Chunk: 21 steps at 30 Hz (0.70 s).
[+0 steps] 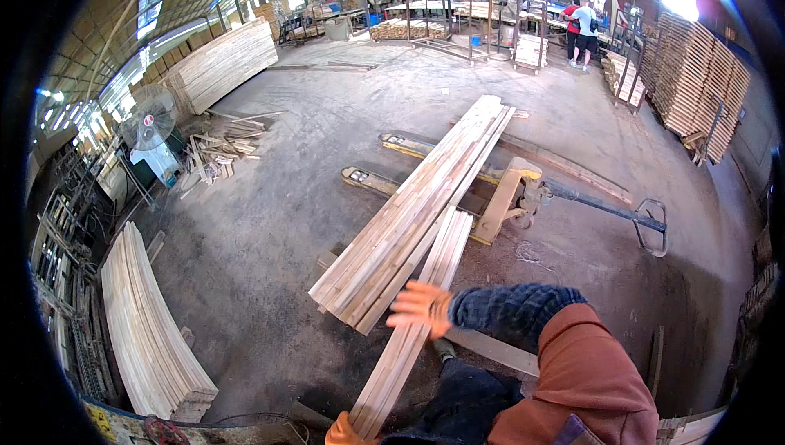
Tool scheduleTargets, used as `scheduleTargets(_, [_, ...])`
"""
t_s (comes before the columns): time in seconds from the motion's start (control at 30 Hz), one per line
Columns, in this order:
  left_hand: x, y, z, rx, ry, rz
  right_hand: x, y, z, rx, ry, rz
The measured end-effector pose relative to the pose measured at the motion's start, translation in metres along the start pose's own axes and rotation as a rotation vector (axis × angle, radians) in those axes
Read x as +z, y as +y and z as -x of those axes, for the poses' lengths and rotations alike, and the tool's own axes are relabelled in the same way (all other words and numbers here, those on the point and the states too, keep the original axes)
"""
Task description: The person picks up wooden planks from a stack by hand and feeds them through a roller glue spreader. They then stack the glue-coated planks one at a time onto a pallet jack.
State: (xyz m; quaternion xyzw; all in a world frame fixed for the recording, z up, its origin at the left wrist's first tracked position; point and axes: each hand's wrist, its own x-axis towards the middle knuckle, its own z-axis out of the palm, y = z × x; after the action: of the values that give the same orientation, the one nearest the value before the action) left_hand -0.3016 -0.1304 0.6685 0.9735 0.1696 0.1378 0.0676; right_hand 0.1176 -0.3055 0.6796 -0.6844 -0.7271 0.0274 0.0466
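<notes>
The right hand (421, 308), in an orange glove and slightly blurred, is spread with its fingers apart over a bundle of narrow boards (402, 359); whether it touches them cannot be told. The left hand (350, 430), also gloved in orange, is at the near end of that bundle, mostly cut off, so I cannot tell whether it is closed on the wood.

The narrow boards slope up from the person's side, their far end close against the right edge of a wide stack of planks (409, 224). This stack lies slantwise across the forks of a yellow pallet jack (500, 200), whose handle (652, 228) reaches toward the floor's right side. A loose plank (495, 351) lies under the right forearm.

Near the left edge of the concrete floor (253, 257) is another stack of boards (151, 330). Farther back on that side are a fan (150, 118), a heap of wood scraps (221, 147) and a big block of lumber (229, 61). Two people (582, 32) stand near the far right corner.
</notes>
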Motion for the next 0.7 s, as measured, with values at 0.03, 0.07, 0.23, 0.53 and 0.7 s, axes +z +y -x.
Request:
scheduleTargets(0.03, [-0.014, -0.001, 0.009, -0.018, -0.034, 0.011, -0.017, 0.019, 0.012, 0.083, -0.075, 0.025])
scheduleTargets(0.07, [-0.029, 0.002, 0.014, -0.058, -0.088, 0.03, -0.018, 0.043, 0.028, 0.183, -0.073, 0.065])
scheduleTargets(0.23, [-0.069, -0.018, 0.051, -0.234, -0.307, 0.06, -0.004, 0.067, 0.052, 0.444, 0.085, 0.225])
scheduleTargets(0.53, [0.017, 0.029, -0.075, 0.081, -0.129, 0.024, 0.006, -0.035, -0.023, 0.151, 0.03, 0.015])
scheduleTargets(0.7, [0.006, 0.076, -0.148, -0.256, -0.328, 0.291, 0.016, -0.059, -0.049, -0.131, 0.186, -0.099])
